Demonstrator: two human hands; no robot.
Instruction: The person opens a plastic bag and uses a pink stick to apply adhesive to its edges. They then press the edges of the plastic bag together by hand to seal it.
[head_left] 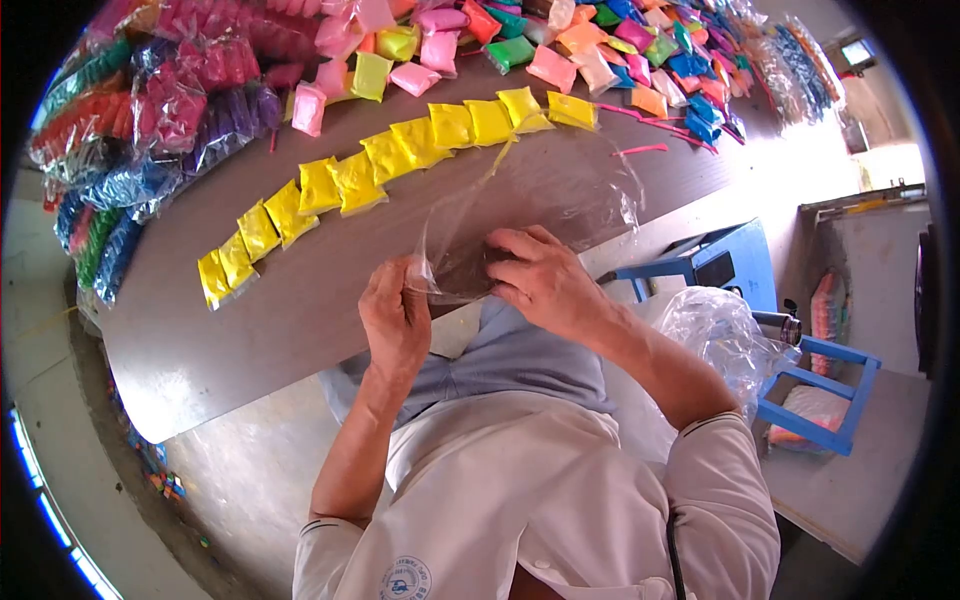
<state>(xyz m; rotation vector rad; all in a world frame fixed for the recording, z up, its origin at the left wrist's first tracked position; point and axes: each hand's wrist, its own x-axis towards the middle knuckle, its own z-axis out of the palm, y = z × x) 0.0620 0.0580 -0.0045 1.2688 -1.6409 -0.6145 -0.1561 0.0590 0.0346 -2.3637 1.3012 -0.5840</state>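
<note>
A large clear plastic bag (530,200) spreads out over the table's near edge, its mouth toward me. My left hand (395,305) pinches the left side of the mouth between thumb and fingers. With curled fingers, my right hand (545,280) grips the bag's right side; its fingertips are partly hidden behind the film. Beyond the bag, yellow packets (385,157) lie in a curved row on the brown table (220,350). A thin yellow strip (500,158) shows at the bag's far left part.
Loose packets in many colours (600,50) are heaped at the table's back. Bundled bags of packets (170,120) pile up at the left. Pink sticks (640,150) lie at right. Beside me are a blue stool (725,262) and crumpled clear plastic (710,330).
</note>
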